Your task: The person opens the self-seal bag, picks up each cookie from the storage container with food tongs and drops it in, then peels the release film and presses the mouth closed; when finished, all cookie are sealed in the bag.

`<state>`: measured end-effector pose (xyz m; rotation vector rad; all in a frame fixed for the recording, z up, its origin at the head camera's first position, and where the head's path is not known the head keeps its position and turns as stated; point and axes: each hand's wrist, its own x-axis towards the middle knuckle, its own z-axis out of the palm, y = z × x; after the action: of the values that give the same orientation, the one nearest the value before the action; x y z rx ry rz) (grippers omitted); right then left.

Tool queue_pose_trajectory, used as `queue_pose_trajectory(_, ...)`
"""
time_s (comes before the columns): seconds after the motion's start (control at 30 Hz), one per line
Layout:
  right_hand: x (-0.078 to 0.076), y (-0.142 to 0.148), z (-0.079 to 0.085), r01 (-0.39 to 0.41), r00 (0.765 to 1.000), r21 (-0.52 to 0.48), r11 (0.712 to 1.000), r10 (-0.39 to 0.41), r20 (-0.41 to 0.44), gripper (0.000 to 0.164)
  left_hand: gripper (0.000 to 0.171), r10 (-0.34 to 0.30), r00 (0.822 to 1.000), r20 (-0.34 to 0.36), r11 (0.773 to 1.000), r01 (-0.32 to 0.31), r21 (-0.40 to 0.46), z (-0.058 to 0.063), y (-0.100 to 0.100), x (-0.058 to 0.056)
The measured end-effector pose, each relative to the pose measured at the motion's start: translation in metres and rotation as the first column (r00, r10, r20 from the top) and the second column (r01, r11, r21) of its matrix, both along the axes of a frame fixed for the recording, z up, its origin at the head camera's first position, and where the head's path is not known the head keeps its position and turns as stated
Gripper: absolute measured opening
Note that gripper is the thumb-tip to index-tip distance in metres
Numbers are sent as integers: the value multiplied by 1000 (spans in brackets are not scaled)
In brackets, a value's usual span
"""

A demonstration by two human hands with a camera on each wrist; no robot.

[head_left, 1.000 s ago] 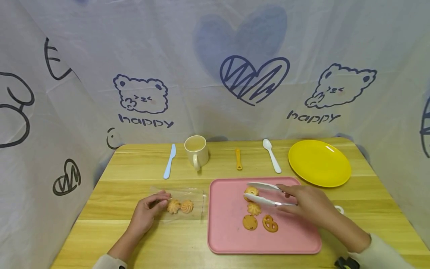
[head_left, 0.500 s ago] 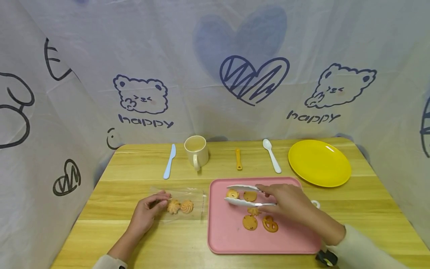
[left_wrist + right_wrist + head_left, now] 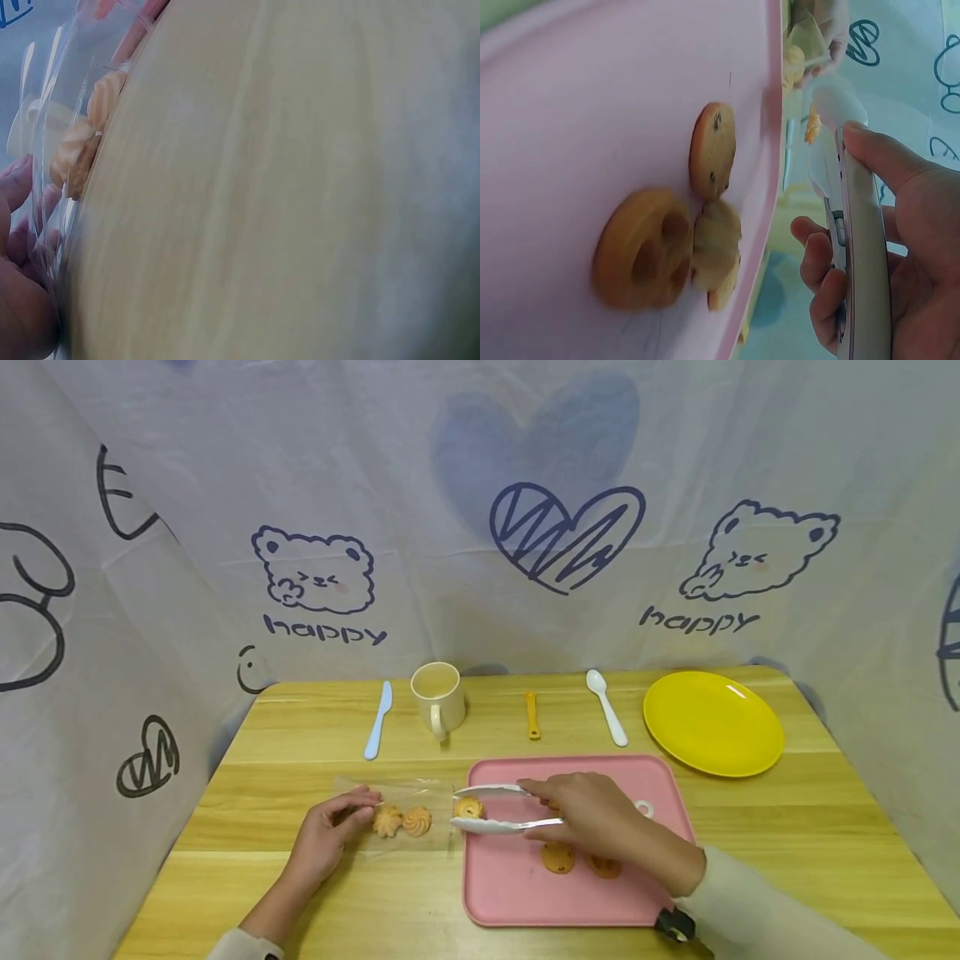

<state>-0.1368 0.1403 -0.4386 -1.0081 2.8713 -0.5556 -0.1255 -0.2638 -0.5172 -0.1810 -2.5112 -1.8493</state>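
Observation:
My left hand (image 3: 324, 839) holds the left end of a clear plastic bag (image 3: 441, 797) lying on the table; two swirled cookies (image 3: 417, 821) lie inside it. In the left wrist view the thumb and fingers (image 3: 16, 184) stand on either side of the film. With my right hand (image 3: 592, 814) I grip white-tipped tongs (image 3: 491, 827), a ring-shaped cookie (image 3: 470, 808) between their tips. That cookie is over the left rim of the pink tray (image 3: 510, 893), right at the bag's right end. The right wrist view shows a pretzel-shaped cookie (image 3: 641, 251) and a chip-dotted cookie (image 3: 712, 150) on the tray.
Along the back stand a cream mug (image 3: 438, 697) and, left of it, a light blue knife (image 3: 378, 720). A small orange handle-like piece (image 3: 532, 716), a white spoon (image 3: 606, 707) and a yellow plate (image 3: 712, 724) lie farther right. A printed cloth (image 3: 450, 635) hangs behind the table.
My right hand has carried the ring-shaped cookie in the tongs leftward across the tray to the bag's right end. My left hand and the bag have stayed put.

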Motion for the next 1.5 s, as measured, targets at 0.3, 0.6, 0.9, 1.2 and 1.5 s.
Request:
queue_pose_trajectory(0.3, -5, -31, -5, -48, 999, -15, 999, 48, -5, 58, 20, 6, 1000, 6, 1000, -6, -4, 1, 1, 0)
queue_pose_trajectory(0.6, -11, -59, -13, -61, 998, 3, 998, 61, 31, 61, 17, 17, 1000, -9, 1000, -17, -2, 2, 2, 0)
queue_pose_trajectory(0.9, -13, -71, -20, -64, 997, 5, 998, 64, 39, 64, 20, 38, 999, 23, 999, -37, -12, 7, 7, 3)
queue_pose_trajectory(1.2, -14, -72, -21, -62, 996, 0, 998, 62, 59, 66, 18, 39, 999, 8, 999, -39, -24, 7, 6, 3)
queue_pose_trajectory(1.5, -15, -62, -17, -40, 997, 4, 999, 40, 62, 70, 19, 38, 999, 13, 999, -37, -33, 6, 5, 2)
